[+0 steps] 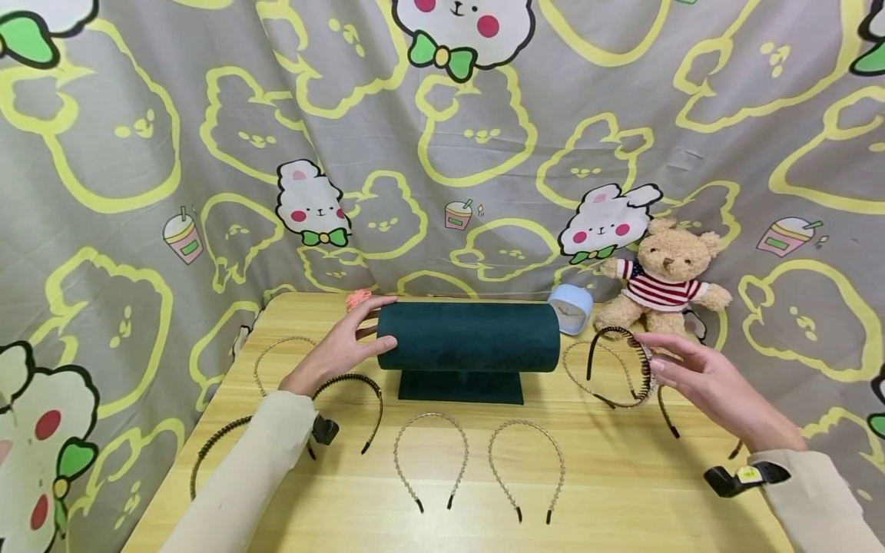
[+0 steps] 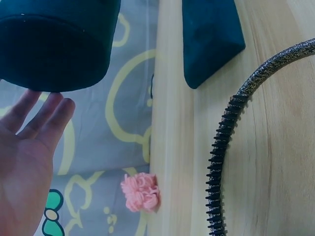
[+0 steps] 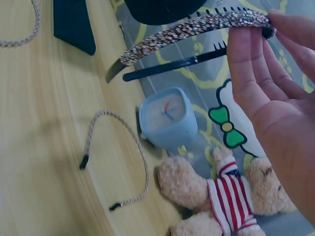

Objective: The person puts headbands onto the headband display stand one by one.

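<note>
A dark green velvet headband stand [image 1: 470, 336], a horizontal roll on a flat base, stands mid-table. My left hand [image 1: 337, 352] spans the roll's left end, thumb at the front and fingers toward the top. In the left wrist view, fairly straight fingers [image 2: 58, 115] touch the end's rim. Between thumb and fingers, my right hand [image 1: 719, 392] pinches a black toothed headband [image 3: 192, 32] covered in glittery beads. It is raised off the table, right of the stand, its tips toward the roll. Behind it lies a thin beaded headband [image 3: 141, 152].
Two thin headbands [image 1: 432, 415] [image 1: 527, 422] lie in front of the stand. Darker headbands [image 1: 376, 392] lie by the left forearm, others partly under the right hand. A blue clock [image 1: 571, 309], a teddy bear [image 1: 664, 280] and a pink fluffy item [image 1: 358, 299] sit along the back.
</note>
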`<control>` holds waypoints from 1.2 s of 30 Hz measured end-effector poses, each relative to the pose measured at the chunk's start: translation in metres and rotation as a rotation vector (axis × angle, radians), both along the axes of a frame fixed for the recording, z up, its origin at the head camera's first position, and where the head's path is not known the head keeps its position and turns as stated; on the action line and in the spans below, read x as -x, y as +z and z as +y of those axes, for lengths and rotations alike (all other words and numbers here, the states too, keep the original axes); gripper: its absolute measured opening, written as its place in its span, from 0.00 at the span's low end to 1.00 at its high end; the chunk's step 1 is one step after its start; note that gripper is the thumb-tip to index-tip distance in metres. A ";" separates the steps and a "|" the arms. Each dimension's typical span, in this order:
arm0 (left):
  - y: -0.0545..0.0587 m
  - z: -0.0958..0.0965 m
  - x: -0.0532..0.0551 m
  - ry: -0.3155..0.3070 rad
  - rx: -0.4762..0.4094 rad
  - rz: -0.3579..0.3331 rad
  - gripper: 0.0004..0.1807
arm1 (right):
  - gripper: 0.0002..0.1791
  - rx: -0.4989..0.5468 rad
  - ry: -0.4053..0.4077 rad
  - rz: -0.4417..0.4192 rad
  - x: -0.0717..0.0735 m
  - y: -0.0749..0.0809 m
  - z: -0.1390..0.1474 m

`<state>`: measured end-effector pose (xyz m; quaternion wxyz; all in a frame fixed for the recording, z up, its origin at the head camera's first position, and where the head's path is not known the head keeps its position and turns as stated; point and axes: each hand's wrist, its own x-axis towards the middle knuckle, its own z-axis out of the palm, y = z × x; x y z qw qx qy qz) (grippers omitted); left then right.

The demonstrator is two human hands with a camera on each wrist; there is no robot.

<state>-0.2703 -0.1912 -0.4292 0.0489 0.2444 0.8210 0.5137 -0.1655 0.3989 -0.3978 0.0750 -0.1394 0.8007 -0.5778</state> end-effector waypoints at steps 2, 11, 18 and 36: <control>0.000 0.000 0.000 0.000 0.003 0.004 0.41 | 0.28 0.022 -0.010 -0.002 0.005 0.001 -0.005; 0.001 0.001 0.001 0.001 0.013 0.000 0.42 | 0.27 0.170 0.014 -0.005 0.030 0.006 -0.031; 0.002 0.002 0.000 0.007 0.018 0.008 0.40 | 0.27 0.157 -0.018 -0.024 0.044 0.010 -0.050; 0.000 0.000 0.000 0.003 0.005 -0.007 0.42 | 0.28 0.245 0.054 -0.072 0.071 0.011 -0.098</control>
